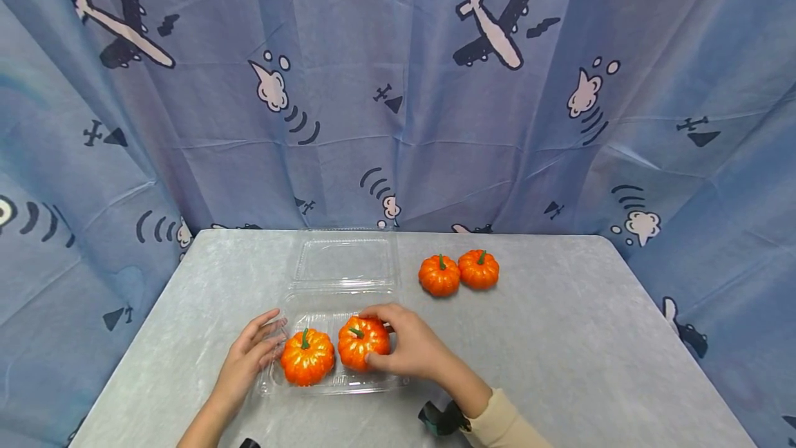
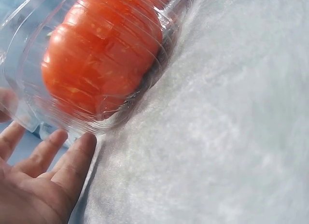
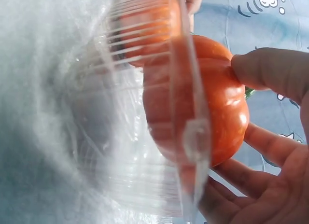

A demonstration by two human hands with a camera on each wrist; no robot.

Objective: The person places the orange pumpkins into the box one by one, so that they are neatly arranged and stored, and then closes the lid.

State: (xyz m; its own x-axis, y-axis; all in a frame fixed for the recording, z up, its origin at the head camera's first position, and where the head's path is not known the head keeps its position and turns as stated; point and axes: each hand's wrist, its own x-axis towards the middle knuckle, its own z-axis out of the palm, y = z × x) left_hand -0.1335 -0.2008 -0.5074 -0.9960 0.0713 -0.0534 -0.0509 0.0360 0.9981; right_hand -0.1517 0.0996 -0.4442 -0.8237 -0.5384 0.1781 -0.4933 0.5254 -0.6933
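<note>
Gripping an orange mini pumpkin (image 1: 353,350) between thumb and fingers, the right hand (image 1: 413,344) is holding it partly below the rim of a clear clamshell container (image 1: 311,303), close beside a neighbouring pumpkin (image 1: 307,361); the left hand (image 1: 250,351), fingers spread, is touching the container's left side. Its open lid (image 1: 345,261) is lying behind, while two more pumpkins (image 1: 439,276) (image 1: 479,270) are sitting farther right on the tabletop (image 1: 560,351)

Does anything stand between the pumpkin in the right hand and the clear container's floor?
Nothing visible does. The right hand grips the held pumpkin at the clear container's right half; the lid lies folded back, and another pumpkin sits in the left half.
</note>
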